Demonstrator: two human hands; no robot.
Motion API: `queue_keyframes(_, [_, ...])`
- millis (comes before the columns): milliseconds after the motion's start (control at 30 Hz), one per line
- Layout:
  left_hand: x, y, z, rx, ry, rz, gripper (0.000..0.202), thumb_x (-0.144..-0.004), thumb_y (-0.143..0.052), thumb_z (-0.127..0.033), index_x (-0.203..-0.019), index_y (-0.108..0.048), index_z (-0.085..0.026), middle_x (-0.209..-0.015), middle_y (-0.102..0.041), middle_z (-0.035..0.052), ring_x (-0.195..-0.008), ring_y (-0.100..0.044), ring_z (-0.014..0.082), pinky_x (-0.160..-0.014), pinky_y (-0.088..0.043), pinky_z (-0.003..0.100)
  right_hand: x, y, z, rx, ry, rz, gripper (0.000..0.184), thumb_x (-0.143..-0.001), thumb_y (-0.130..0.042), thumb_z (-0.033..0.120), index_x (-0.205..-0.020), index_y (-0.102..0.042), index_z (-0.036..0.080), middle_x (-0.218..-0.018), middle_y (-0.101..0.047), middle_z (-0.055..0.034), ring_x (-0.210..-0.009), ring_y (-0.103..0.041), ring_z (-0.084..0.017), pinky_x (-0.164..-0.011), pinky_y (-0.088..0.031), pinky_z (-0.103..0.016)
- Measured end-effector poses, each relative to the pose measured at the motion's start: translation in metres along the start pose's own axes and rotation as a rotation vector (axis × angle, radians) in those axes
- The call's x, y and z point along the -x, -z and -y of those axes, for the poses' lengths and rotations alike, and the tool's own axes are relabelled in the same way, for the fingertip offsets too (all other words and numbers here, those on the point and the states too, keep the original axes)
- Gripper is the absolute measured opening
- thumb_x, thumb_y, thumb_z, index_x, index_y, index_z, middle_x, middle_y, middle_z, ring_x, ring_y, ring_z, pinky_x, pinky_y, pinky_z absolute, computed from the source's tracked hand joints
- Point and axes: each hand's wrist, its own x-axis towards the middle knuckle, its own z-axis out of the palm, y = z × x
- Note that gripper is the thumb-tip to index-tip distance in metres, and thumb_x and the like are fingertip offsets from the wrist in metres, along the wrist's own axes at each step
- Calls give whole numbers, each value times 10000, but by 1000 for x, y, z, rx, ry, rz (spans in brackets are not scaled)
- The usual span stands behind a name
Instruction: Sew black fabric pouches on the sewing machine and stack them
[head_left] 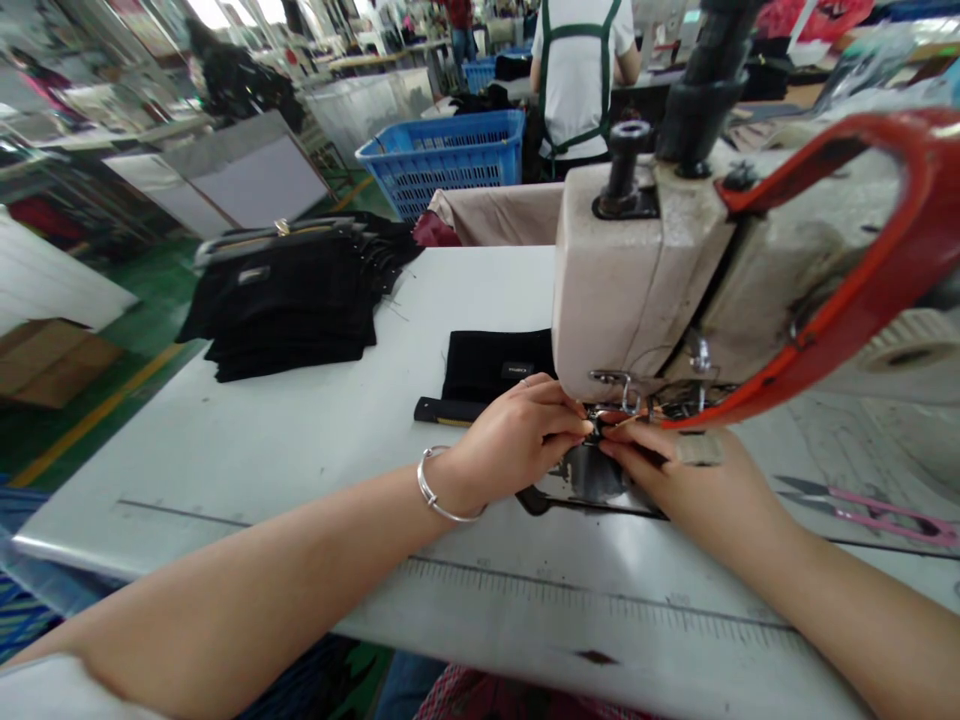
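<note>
A black fabric piece (484, 362) with a small label lies flat on the table, its right side passing behind the sewing machine head (611, 290). Along its near edge runs a black strip (439, 410) with a zipper-like line. My left hand (525, 430), with a silver bangle at the wrist, pinches the near edge of this piece just left of the presser foot (598, 425). On the other side of the foot, my right hand (675, 460) has thumb and finger closed close to the needle area; what they grip is mostly hidden.
A stack of black fabric pieces (292, 290) rests at the table's far left. Pink-handled thread snips (870, 508) lie right of my right hand. The red guard (892, 240) curves over the machine. Behind stand a blue basket (450, 150) and a person (581, 80).
</note>
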Motion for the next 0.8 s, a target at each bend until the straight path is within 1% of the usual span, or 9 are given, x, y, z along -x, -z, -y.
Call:
queue_keyframes(167, [0,0,0,3,4,-5,136,-943,-626,-172,-924,-759,-193,-999,-746,46,-944,-690,178,-920,-562,343,1,-3,-1,-77,-36,6,247,-922,-540,120,-946,-766,216,-926,-761,-57,-774,-690,-219,-614,-487,-320])
queue_keyframes(333, [-1,0,0,3,17,15,150,-941,-617,-156,-925,-762,-192,-1011,-746,49,-942,-690,175,-917,-562,340,-2,-3,1,-75,-99,69,256,-952,-520,171,-956,-772,217,-943,-766,-55,-801,-708,-243,-655,-522,-343])
queue_keyframes(500, [-1,0,2,12,28,28,164,-940,-610,-161,-945,-769,-197,-1008,-747,56,-939,-690,181,-923,-559,349,-3,-2,3,-136,-173,98,272,-971,-494,196,-978,-766,206,-987,-763,-67,-855,-711,-267,-698,-544,-374])
queue_keyframes(633, [-1,-1,3,20,25,3,146,-925,-632,-155,-937,-771,-195,-1003,-751,51,-933,-690,182,-924,-553,354,-1,-8,2,-204,-201,63,223,-960,-531,210,-958,-753,196,-977,-760,-73,-866,-709,-280,-720,-552,-399])
queue_keyframes(800, [2,-1,-2,22,21,-19,133,-905,-664,-142,-945,-770,-211,-987,-751,34,-957,-684,171,-941,-537,332,4,-16,3,-224,-195,-6,123,-927,-619,227,-950,-734,193,-1004,-761,-66,-911,-711,-276,-783,-563,-407])
